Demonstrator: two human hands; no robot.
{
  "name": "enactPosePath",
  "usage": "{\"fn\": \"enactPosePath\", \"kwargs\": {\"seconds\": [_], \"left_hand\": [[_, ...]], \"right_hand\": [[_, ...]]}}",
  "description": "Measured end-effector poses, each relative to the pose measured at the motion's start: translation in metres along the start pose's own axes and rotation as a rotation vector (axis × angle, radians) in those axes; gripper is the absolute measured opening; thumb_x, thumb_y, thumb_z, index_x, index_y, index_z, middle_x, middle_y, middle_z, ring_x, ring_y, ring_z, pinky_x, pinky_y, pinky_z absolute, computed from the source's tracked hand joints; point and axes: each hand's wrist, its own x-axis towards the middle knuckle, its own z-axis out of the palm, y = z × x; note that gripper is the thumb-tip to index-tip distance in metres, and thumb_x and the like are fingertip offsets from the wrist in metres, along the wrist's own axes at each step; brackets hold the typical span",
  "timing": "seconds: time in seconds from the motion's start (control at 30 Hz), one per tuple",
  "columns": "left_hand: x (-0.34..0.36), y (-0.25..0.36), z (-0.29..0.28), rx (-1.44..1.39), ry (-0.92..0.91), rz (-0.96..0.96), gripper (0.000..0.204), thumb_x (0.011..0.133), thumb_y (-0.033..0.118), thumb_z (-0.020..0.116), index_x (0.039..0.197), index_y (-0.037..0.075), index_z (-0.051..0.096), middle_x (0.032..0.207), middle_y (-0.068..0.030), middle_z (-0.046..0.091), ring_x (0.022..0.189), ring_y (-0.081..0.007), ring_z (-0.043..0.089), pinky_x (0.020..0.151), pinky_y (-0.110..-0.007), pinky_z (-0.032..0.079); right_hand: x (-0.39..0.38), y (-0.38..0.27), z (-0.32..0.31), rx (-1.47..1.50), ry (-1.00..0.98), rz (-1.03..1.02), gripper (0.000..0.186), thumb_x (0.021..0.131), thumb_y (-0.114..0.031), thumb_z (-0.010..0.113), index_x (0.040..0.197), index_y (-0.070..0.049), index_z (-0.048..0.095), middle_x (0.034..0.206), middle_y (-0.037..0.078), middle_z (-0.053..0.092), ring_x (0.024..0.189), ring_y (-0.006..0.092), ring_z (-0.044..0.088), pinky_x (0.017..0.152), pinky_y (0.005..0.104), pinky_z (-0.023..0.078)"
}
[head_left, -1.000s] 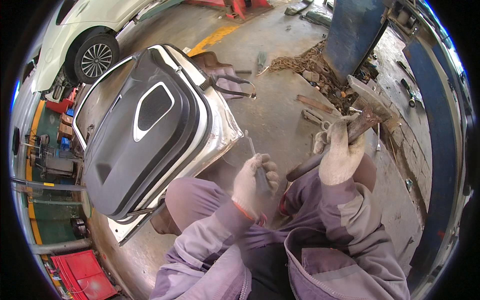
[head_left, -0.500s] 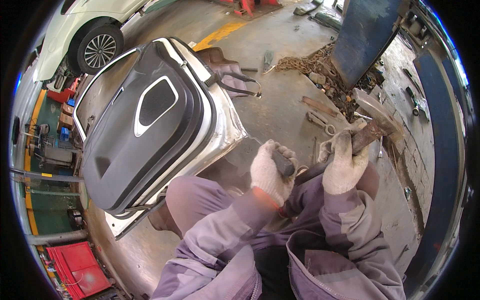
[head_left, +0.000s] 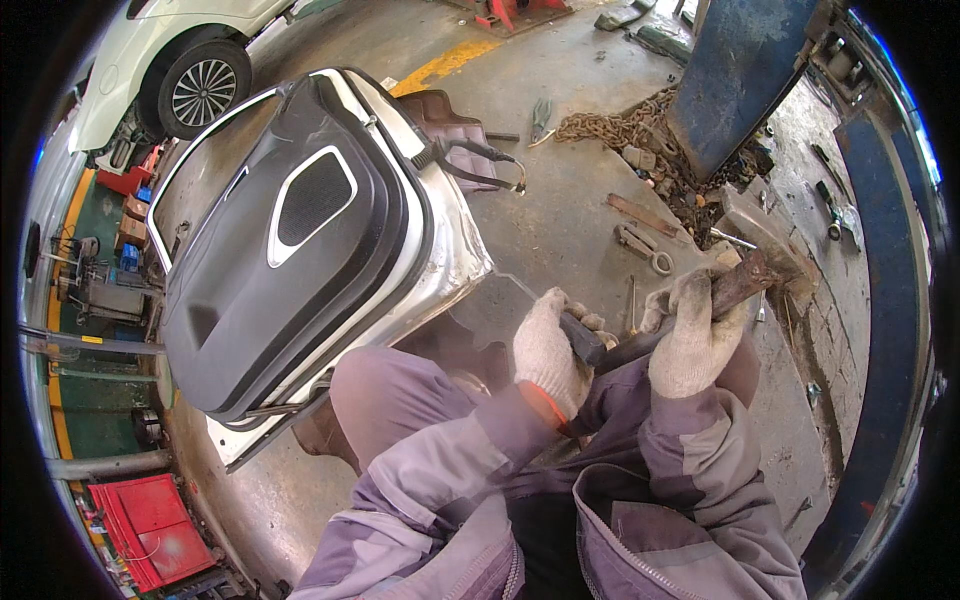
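Observation:
A car door (head_left: pixel 250 290) with black inner trim and a white frame lies on the floor in front of me, to the left. In my gloved left hand (head_left: pixel 553 352) is the dark handle of a screwdriver (head_left: pixel 584 340). Its thin shaft points up and left toward the door's bare metal lower corner; whether the tip touches is too fine to make out. My gloved right hand (head_left: pixel 695 335) grips a hammer (head_left: pixel 742 282) by its worn wooden handle, close to the big grey head. The handle's far end reaches down beside the screwdriver handle.
Pliers (head_left: pixel 645 247), a flat rusty bar (head_left: pixel 642 214) and a heap of rusty chain (head_left: pixel 620 125) lie on the floor ahead. A blue lift post (head_left: pixel 740 80) rises at the right. A white car (head_left: pixel 170 60) stands far left, above a red box (head_left: pixel 150 530).
My left hand has shifted slightly right and down, turning the screwdriver handle a little. The hammer has tilted slightly in my right hand. The door stays in place.

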Motion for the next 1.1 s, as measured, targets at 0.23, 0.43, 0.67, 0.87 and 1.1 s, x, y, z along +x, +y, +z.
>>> {"fn": "enactPosePath", "kwargs": {"seconds": [0.23, 0.43, 0.67, 0.87, 1.1], "left_hand": [[0.014, -0.002, 0.004, -0.015, -0.002, 0.083, 0.019, 0.107, 0.026, 0.056, 0.101, 0.009, 0.052, 0.087, -0.0082, 0.054, 0.077, -0.0254, 0.060, 0.065, -0.043, 0.054], [0.008, -0.009, 0.028, -0.068, 0.078, 0.111, 0.014, 0.106, 0.021, 0.056, 0.103, 0.008, 0.052, 0.091, -0.0088, 0.055, 0.079, -0.0235, 0.058, 0.068, -0.037, 0.055], [0.010, -0.009, 0.030, -0.015, 0.085, 0.107, 0.014, 0.105, 0.021, 0.057, 0.105, 0.008, 0.052, 0.092, -0.0087, 0.055, 0.081, -0.0247, 0.060, 0.070, -0.038, 0.055], [0.010, -0.008, 0.027, 0.025, 0.054, 0.090, 0.014, 0.106, 0.021, 0.055, 0.104, 0.008, 0.051, 0.091, -0.0085, 0.055, 0.080, -0.0235, 0.060, 0.067, -0.036, 0.055], [0.030, -0.007, 0.021, -0.005, 0.037, 0.114, 0.016, 0.106, 0.021, 0.054, 0.102, 0.006, 0.051, 0.092, -0.0099, 0.057, 0.079, -0.0240, 0.062, 0.067, -0.036, 0.058]], "right_hand": [[-0.002, -0.003, 0.008, -0.117, 0.029, 0.016, 0.011, 0.108, -0.015, 0.061, 0.112, -0.007, 0.055, 0.082, 0.003, 0.054, 0.063, 0.0136, 0.051, 0.052, 0.0307, 0.044], [0.001, 0.003, -0.006, 0.007, -0.009, 0.009, 0.022, 0.103, -0.012, 0.071, 0.119, -0.003, 0.058, 0.101, 0.007, 0.062, 0.065, 0.0167, 0.061, 0.054, 0.0301, 0.048], [0.000, -0.006, -0.005, -0.011, 0.006, 0.029, 0.021, 0.104, -0.011, 0.070, 0.118, -0.003, 0.057, 0.096, 0.006, 0.061, 0.065, 0.0169, 0.061, 0.054, 0.0299, 0.048], [0.000, -0.005, 0.000, -0.078, -0.005, -0.019, 0.017, 0.107, -0.017, 0.063, 0.118, -0.008, 0.054, 0.083, 0.003, 0.055, 0.063, 0.0141, 0.052, 0.051, 0.0306, 0.044], [-0.001, -0.008, -0.001, -0.116, 0.002, -0.014, 0.017, 0.108, -0.017, 0.062, 0.118, -0.007, 0.054, 0.084, 0.003, 0.056, 0.062, 0.0139, 0.053, 0.051, 0.0306, 0.045]]}}
